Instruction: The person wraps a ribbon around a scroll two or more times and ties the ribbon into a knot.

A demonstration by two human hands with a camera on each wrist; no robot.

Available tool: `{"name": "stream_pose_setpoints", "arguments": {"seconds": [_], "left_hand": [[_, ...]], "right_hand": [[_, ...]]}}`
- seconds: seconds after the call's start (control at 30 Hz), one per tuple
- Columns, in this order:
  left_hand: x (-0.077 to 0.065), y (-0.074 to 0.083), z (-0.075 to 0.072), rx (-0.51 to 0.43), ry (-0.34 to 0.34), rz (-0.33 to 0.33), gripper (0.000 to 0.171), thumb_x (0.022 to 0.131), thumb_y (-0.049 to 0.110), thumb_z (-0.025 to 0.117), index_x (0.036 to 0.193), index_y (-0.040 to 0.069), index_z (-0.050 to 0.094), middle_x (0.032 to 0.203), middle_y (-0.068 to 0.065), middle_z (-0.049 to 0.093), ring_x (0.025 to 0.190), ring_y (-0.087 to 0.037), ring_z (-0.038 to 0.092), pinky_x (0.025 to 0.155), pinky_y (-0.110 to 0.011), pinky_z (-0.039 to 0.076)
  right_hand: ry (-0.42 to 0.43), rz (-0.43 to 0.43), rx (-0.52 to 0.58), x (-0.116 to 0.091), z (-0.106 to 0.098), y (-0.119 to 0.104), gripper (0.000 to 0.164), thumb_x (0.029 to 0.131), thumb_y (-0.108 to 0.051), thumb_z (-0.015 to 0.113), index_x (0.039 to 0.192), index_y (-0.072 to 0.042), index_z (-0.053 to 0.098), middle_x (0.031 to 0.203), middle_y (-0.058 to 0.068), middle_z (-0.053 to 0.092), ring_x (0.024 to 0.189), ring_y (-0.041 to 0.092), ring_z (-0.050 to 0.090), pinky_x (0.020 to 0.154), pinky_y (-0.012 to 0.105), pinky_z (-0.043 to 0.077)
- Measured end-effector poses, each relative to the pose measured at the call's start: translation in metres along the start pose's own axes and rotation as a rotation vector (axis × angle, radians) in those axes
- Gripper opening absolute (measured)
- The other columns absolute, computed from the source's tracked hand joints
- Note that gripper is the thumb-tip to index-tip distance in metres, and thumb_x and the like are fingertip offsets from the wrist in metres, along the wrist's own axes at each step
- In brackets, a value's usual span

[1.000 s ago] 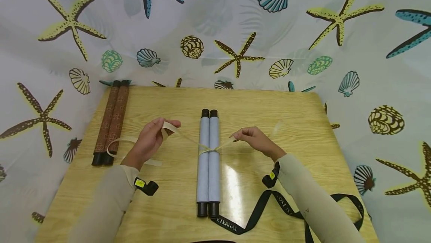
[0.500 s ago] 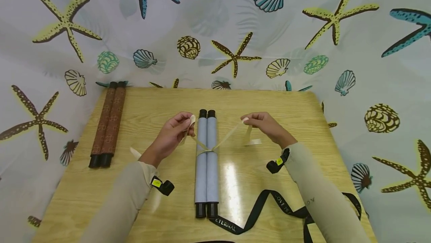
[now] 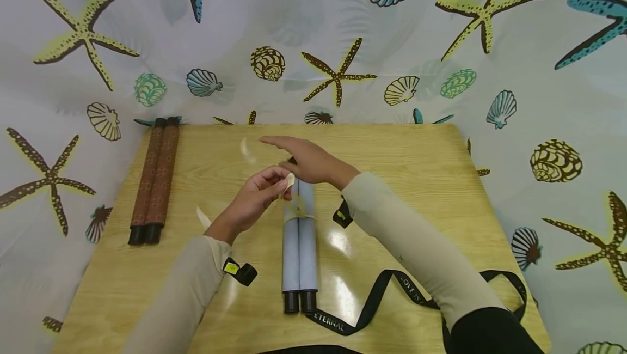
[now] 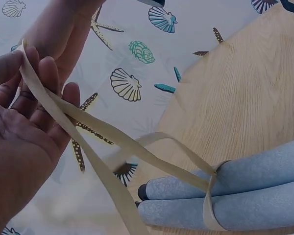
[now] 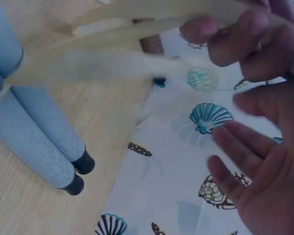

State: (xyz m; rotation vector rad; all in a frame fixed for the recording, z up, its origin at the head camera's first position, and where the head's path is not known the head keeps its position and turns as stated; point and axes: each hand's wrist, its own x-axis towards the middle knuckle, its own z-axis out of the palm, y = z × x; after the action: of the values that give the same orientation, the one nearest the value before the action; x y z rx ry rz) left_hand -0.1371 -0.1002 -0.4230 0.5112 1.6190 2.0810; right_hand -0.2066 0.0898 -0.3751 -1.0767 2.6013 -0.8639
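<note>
Two pale blue rolls [image 3: 299, 256] with black end caps lie side by side on the table, probably scrolls. A cream ribbon [image 4: 130, 144] is looped around both and crosses on top. My left hand [image 3: 252, 196] pinches a folded loop of it between thumb and fingers, just left of the rolls' far part. Reaching over beyond that loop is my right hand [image 3: 315, 162], fingers extended to the left, thumb close to the left fingertips. A loose ribbon end blurs near the right fingers; another hangs by the left wrist. The right hand hides the rolls' far ends.
Two brown patterned rolls [image 3: 154, 179] with black ends lie at the table's left. A black lettered ribbon [image 3: 374, 299] winds from the near end of the blue rolls to the right, partly under the right forearm. A shell-and-starfish printed cloth [image 3: 338, 16] stands around the wooden table.
The left hand has moved right toward the blue rolls, now holding a small loop. The right hand has swung from the right side across the rolls, its pinch opened into extended fingers.
</note>
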Motion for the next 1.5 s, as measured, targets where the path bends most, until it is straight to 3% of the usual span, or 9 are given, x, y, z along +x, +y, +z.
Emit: {"name": "stream_pose_setpoints", "arguments": {"seconds": [0.17, 0.37, 0.67, 0.8, 0.93, 1.1, 1.2, 1.33, 1.5], "left_hand": [[0.011, 0.005, 0.004, 0.106, 0.027, 0.035, 0.018, 0.103, 0.008, 0.053, 0.106, 0.023, 0.064, 0.104, 0.012, 0.063, 0.099, -0.006, 0.062, 0.093, -0.026, 0.052], [0.026, 0.008, 0.014, 0.292, 0.234, 0.057, 0.008, 0.097, 0.008, 0.065, 0.1, 0.015, 0.065, 0.09, 0.017, 0.069, 0.086, -0.008, 0.064, 0.081, -0.028, 0.053], [0.035, -0.004, 0.004, 0.467, 0.279, -0.057, 0.026, 0.098, 0.02, 0.065, 0.116, 0.003, 0.057, 0.102, -0.01, 0.075, 0.094, -0.025, 0.068, 0.079, -0.035, 0.053], [0.028, -0.038, -0.026, 0.773, 0.191, -0.156, 0.021, 0.102, 0.014, 0.055, 0.118, 0.001, 0.061, 0.12, -0.018, 0.067, 0.113, -0.033, 0.063, 0.098, -0.049, 0.051], [0.011, -0.075, -0.047, 1.12, 0.116, -0.295, 0.024, 0.096, 0.016, 0.065, 0.115, 0.002, 0.068, 0.116, -0.017, 0.07, 0.107, -0.033, 0.065, 0.096, -0.053, 0.05], [-0.006, -0.09, -0.055, 1.262, 0.102, -0.334, 0.012, 0.095, 0.021, 0.068, 0.094, 0.01, 0.071, 0.092, -0.008, 0.07, 0.081, -0.021, 0.062, 0.079, -0.047, 0.048], [-0.014, -0.078, -0.055, 1.23, 0.094, -0.341, 0.015, 0.1, 0.018, 0.059, 0.09, 0.008, 0.063, 0.085, -0.006, 0.066, 0.069, -0.015, 0.055, 0.066, -0.035, 0.043], [-0.031, -0.029, -0.048, 1.155, 0.153, -0.454, 0.018, 0.103, 0.018, 0.051, 0.096, 0.005, 0.06, 0.078, -0.008, 0.069, 0.057, -0.014, 0.058, 0.051, -0.028, 0.04], [-0.05, 0.036, -0.008, 1.05, 0.045, -0.569, 0.023, 0.101, 0.024, 0.057, 0.11, 0.003, 0.055, 0.073, -0.006, 0.07, 0.056, -0.014, 0.064, 0.054, -0.029, 0.048]], "right_hand": [[-0.009, 0.072, 0.259, -0.027, -0.007, 0.003, 0.032, 0.103, -0.011, 0.053, 0.133, -0.004, 0.061, 0.134, 0.013, 0.065, 0.111, 0.024, 0.066, 0.093, 0.039, 0.054], [0.042, 0.192, 0.555, -0.053, -0.005, 0.014, 0.032, 0.104, -0.018, 0.052, 0.128, -0.004, 0.066, 0.12, 0.02, 0.07, 0.092, 0.019, 0.067, 0.078, 0.033, 0.054], [0.139, 0.183, 0.292, -0.05, 0.0, 0.011, 0.019, 0.097, -0.02, 0.066, 0.105, -0.008, 0.078, 0.097, 0.011, 0.077, 0.07, 0.013, 0.067, 0.066, 0.032, 0.057], [0.156, 0.194, 0.248, -0.048, -0.002, 0.007, 0.015, 0.096, -0.019, 0.067, 0.1, -0.009, 0.078, 0.088, 0.01, 0.076, 0.067, 0.012, 0.065, 0.063, 0.028, 0.054], [0.154, 0.196, 0.233, -0.046, -0.003, 0.004, 0.013, 0.095, -0.02, 0.069, 0.097, -0.011, 0.079, 0.08, 0.005, 0.073, 0.064, 0.012, 0.059, 0.061, 0.027, 0.048], [0.163, 0.191, 0.173, -0.042, -0.004, 0.004, 0.014, 0.095, -0.022, 0.069, 0.096, -0.012, 0.078, 0.08, 0.006, 0.073, 0.057, 0.012, 0.049, 0.06, 0.026, 0.042], [0.166, 0.214, 0.135, -0.042, -0.007, 0.006, 0.014, 0.095, -0.023, 0.069, 0.098, -0.013, 0.079, 0.087, 0.006, 0.076, 0.057, 0.011, 0.05, 0.061, 0.026, 0.043], [0.153, 0.232, 0.118, -0.039, -0.013, 0.006, 0.016, 0.096, -0.024, 0.068, 0.099, -0.011, 0.078, 0.092, 0.006, 0.077, 0.061, 0.01, 0.058, 0.062, 0.027, 0.047], [0.149, 0.28, 0.112, -0.035, -0.021, 0.005, 0.017, 0.096, -0.024, 0.068, 0.099, -0.01, 0.078, 0.091, 0.008, 0.076, 0.064, 0.014, 0.062, 0.062, 0.028, 0.048]]}}
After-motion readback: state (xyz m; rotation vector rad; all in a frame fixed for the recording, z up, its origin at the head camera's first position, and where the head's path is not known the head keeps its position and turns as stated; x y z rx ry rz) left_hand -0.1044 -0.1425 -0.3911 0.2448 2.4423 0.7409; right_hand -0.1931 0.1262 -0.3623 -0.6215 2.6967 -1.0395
